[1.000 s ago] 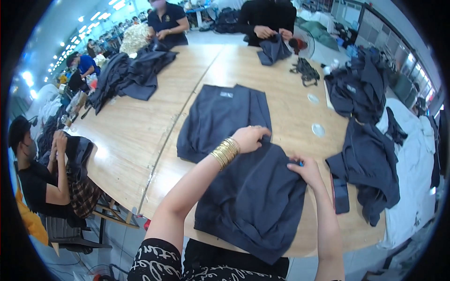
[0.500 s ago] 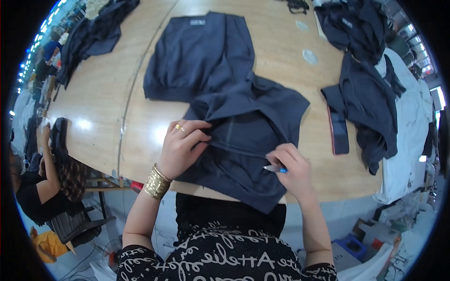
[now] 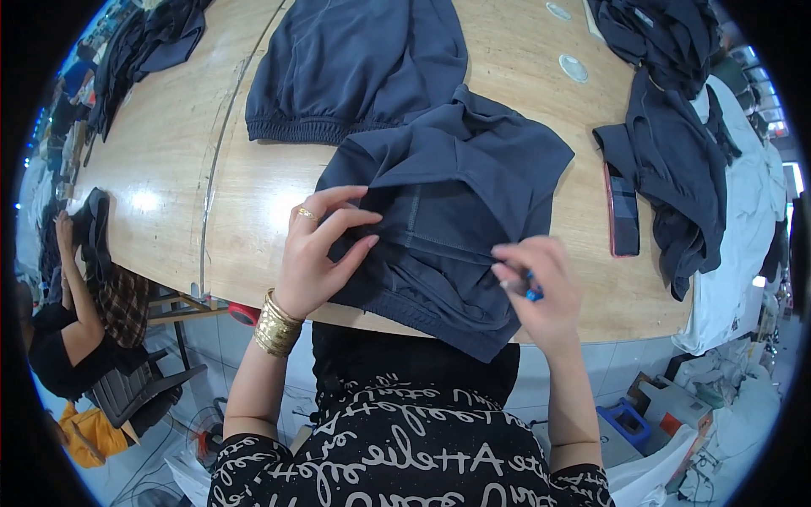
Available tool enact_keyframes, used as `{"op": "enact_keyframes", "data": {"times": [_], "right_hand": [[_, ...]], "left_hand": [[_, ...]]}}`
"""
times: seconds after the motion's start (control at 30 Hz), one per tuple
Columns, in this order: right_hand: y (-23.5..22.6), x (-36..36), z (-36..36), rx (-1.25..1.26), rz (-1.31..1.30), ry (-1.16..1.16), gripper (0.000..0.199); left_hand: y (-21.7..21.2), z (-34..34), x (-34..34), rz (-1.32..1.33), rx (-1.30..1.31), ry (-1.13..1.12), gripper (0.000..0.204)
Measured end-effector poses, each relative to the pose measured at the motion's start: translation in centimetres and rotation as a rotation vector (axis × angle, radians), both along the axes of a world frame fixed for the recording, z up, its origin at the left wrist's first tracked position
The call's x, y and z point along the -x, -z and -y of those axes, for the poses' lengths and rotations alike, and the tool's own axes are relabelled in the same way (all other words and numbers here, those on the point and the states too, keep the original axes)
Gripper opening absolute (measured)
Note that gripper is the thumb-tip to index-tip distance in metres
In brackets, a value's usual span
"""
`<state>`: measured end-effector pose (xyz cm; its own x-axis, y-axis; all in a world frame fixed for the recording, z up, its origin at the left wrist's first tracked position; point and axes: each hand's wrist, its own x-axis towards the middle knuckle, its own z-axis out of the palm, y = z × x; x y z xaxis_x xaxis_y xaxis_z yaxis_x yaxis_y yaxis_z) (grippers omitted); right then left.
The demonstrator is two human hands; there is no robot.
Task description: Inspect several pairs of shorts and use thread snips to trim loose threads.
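A dark blue garment (image 3: 473, 169) with a gathered elastic edge lies crumpled on the table in front of me, its opening spread to show an inner seam. My left hand (image 3: 325, 245) is over its left side, fingers and thumb apart, with nothing visible between them. At the right edge of the opening is my right hand (image 3: 541, 291), fingers curled, thumb and index finger close to the cloth. A small tool with a blue part (image 3: 534, 290), apparently thread snips, sits in this hand; most of it is hidden by the fingers.
Another dark blue garment (image 3: 363, 68) lies just beyond, touching the first. At right are a phone (image 3: 623, 215), more dark garments (image 3: 676, 169) and white cloth (image 3: 718, 279). A person (image 3: 72, 313) works at the far left beside a chair (image 3: 139, 389).
My view has shifted, so the garments appear higher. The left fingers have spread away from the cloth. The right hand has turned, and the tool's pale tip no longer shows.
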<state>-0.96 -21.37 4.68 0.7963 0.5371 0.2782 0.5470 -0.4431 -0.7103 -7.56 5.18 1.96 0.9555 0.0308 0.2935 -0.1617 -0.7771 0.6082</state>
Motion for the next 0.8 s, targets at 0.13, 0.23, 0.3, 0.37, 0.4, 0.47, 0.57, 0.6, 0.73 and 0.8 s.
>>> {"op": "enact_keyframes", "data": {"times": [0.13,0.23,0.3,0.37,0.4,0.47,0.57,0.6,0.73,0.8], "right_hand": [[-0.1,-2.8,-2.6,0.122,0.183,0.212,0.025],[1.5,-5.0,-2.3,-0.123,-0.263,0.208,0.015],[0.4,-5.4,-2.0,-0.591,-0.888,0.221,0.008],[-0.1,-5.4,-2.1,-0.625,-0.914,0.223,0.007],[-0.3,-5.4,-2.0,-0.657,-0.939,0.235,0.005],[-0.3,-5.1,-2.0,-0.668,-0.918,0.224,0.005],[-0.6,-4.7,-2.0,-0.691,-0.918,0.203,0.004],[-0.7,-4.6,-2.0,-0.701,-0.937,0.191,0.005],[-1.2,-4.7,-1.8,-0.688,-0.979,0.157,0.007],[-1.4,-4.2,-1.1,-0.39,-0.689,0.056,0.011]], "left_hand": [[-1.5,2.0,-3.8,0.188,-0.015,-0.071,0.026],[-0.3,1.2,-6.8,0.096,0.094,-0.033,0.02],[-0.2,0.2,-7.5,-0.205,0.73,0.106,0.013],[-0.9,-0.1,-7.2,-0.248,0.808,0.119,0.015],[-1.1,-0.2,-7.1,-0.296,0.892,0.141,0.018],[-1.0,-0.2,-7.0,-0.291,0.888,0.155,0.02],[-1.1,-0.1,-6.8,-0.28,0.924,0.136,0.021],[-1.3,-0.1,-6.8,-0.299,0.961,0.129,0.021],[-1.5,0.0,-6.4,-0.306,0.999,0.107,0.021],[-2.3,-0.7,-5.3,-0.314,0.858,0.149,0.019]]}}
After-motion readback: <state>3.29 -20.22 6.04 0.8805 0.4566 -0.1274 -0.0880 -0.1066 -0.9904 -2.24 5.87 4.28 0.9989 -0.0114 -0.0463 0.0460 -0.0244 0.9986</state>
